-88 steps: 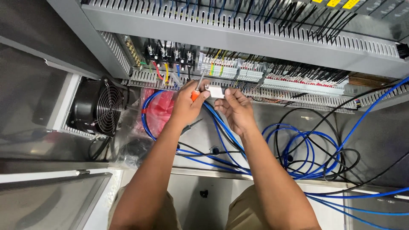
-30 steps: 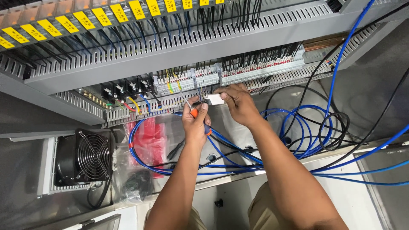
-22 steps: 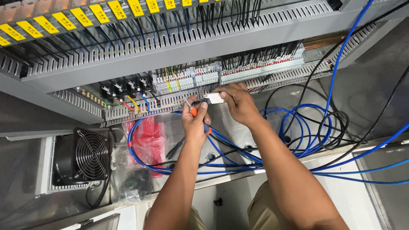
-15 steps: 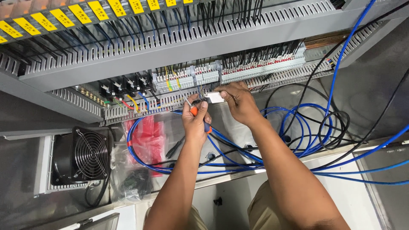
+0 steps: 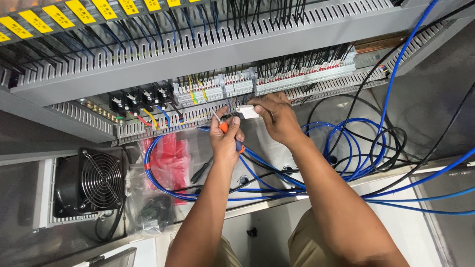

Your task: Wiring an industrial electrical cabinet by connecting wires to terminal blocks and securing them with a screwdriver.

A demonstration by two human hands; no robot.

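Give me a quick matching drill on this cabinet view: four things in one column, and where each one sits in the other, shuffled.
Things:
1. orange-handled tool
2. small white piece
3. cooling fan
4. yellow labels

Places:
A. low on the cabinet's left side
B. pinched in the right hand
C. along the top rail
D. gripped in the left hand

Pairs: 1-D, 2-B, 3-A, 4-C
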